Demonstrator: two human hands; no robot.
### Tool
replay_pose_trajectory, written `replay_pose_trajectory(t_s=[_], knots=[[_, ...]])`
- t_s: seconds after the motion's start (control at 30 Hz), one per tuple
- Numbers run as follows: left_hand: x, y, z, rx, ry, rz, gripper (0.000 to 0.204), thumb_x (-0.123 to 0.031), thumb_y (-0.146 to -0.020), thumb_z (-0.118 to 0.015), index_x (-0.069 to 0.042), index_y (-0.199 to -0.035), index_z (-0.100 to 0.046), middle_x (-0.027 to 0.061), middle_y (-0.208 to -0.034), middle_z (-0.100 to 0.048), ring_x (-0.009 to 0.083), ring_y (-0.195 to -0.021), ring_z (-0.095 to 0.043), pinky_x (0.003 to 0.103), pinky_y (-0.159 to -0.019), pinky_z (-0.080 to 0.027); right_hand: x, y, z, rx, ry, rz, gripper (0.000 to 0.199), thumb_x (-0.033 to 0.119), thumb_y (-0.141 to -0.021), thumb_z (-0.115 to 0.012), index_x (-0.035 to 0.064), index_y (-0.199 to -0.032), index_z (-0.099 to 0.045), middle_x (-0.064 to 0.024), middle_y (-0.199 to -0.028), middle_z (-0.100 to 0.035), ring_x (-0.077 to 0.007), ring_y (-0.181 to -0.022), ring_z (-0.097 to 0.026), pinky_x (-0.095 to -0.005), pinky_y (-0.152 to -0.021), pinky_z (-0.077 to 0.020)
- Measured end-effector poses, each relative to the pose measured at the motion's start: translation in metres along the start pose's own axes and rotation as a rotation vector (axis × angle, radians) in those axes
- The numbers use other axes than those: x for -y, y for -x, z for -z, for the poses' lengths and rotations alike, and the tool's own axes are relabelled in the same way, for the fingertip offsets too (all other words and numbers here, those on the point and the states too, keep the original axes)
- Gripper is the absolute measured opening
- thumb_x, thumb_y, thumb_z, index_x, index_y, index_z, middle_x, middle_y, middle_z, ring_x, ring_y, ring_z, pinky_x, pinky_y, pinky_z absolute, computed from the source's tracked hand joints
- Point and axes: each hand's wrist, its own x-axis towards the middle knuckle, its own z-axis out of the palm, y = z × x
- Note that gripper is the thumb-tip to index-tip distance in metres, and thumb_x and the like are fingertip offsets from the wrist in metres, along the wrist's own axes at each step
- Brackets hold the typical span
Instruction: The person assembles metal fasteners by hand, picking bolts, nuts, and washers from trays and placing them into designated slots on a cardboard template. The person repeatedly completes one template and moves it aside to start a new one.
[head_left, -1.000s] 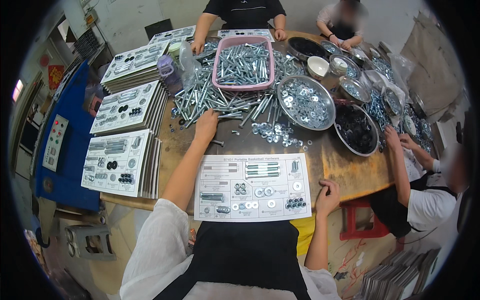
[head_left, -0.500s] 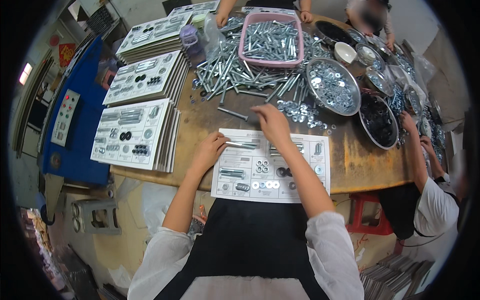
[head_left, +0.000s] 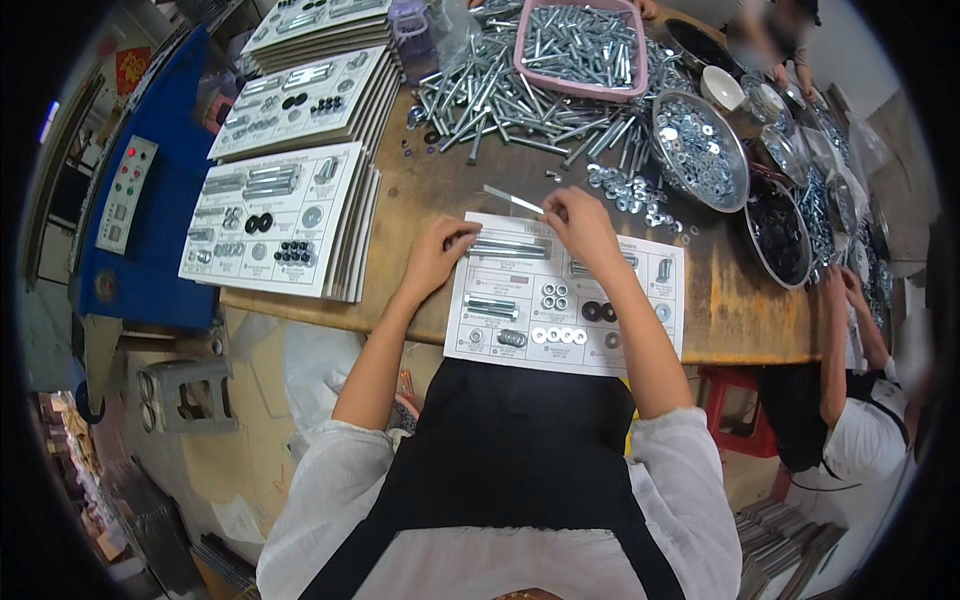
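Note:
A white card (head_left: pixel 467 355) printed with boxes lies in front of me at the table's near edge. In its top left box lie long bolts (head_left: pixel 510 248); shorter bolts (head_left: pixel 492 307), nuts (head_left: pixel 553 297), black washers (head_left: pixel 598 312) and pale flat washers (head_left: pixel 560 336) fill other boxes. My right hand (head_left: pixel 583 228) pinches one end of a long bolt (head_left: pixel 514 200) just beyond the card's top edge. At the card's upper left, my left hand (head_left: pixel 440 255) has its fingertips closed together beside the long bolts' ends; what they hold is hidden.
Stacked filled cards (head_left: pixel 275 220) stand at the left. Ahead are heaped bolts (head_left: pixel 470 110), a pink tub (head_left: pixel 643 60) of bolts, loose washers (head_left: pixel 628 190) and a metal bowl (head_left: pixel 741 165) of washers. A black-filled bowl (head_left: pixel 775 225) and another person's hands (head_left: pixel 840 283) are at the right.
My right hand has taken hold of the loose long bolt and drawn it toward the card. The bolts in the top left box now lie more level. The view has shifted.

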Motion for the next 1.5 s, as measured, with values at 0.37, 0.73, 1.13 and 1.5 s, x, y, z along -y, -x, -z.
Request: replay_pose_trajectory(t_s=[0.37,0.73,1.13,1.5], knots=[[0.001,-0.009,0.002,0.009,-0.007,0.071,0.015,-0.013,-0.086,-0.068,-0.005,-0.098,-0.072,0.0065,-0.091,-0.06,0.0153,-0.077,-0.054,0.027,-0.069,-0.044,0.025,0.039,-0.006,-0.016,0.307,0.186,0.009,0.017,-0.082,-0.068,0.0117,-0.089,-0.066,-0.0046,-0.089,-0.058,-0.0254,-0.089,-0.061,-0.0383,-0.071,-0.0515],[-0.043,-0.02,-0.006,0.292,-0.32,-0.013,0.03,-0.017,-0.081,-0.073,-0.01,-0.11,-0.067,0.0085,-0.108,-0.058,0.0316,-0.094,-0.063,0.04,-0.081,-0.051,0.015,0.058,0.002,-0.073,0.105,-0.164,0.017,0.011,-0.092,-0.054,0.0084,-0.103,-0.067,-0.0118,-0.08,-0.069,-0.0325,-0.077,-0.066,-0.043,-0.068,-0.0517],[-0.037,0.002,0.011,0.04,-0.111,0.009,0.034,-0.01,-0.085,-0.068,-0.003,-0.117,-0.06,0.0114,-0.107,-0.055,0.0221,-0.076,-0.055,0.03,-0.071,-0.047,-0.011,-0.015,0.045,-0.229,-0.151,-0.011,0.02,0.005,-0.09,-0.055,0.0059,-0.106,-0.068,-0.0154,-0.096,-0.068,-0.0329,-0.086,-0.065,-0.0396,-0.076,-0.0504],[-0.015,0.07,0.034,-0.341,-0.232,-0.176,0.01,-0.005,-0.09,-0.061,-0.002,-0.095,-0.069,0.0107,-0.082,-0.062,0.0199,-0.064,-0.057,0.028,-0.054,-0.045,-0.076,-0.19,0.09,-0.392,0.518,-0.266,0.027,0.031,-0.087,-0.064,0.0065,-0.093,-0.074,-0.017,-0.092,-0.07,-0.035,-0.086,-0.068,-0.0458,-0.073,-0.0535]])
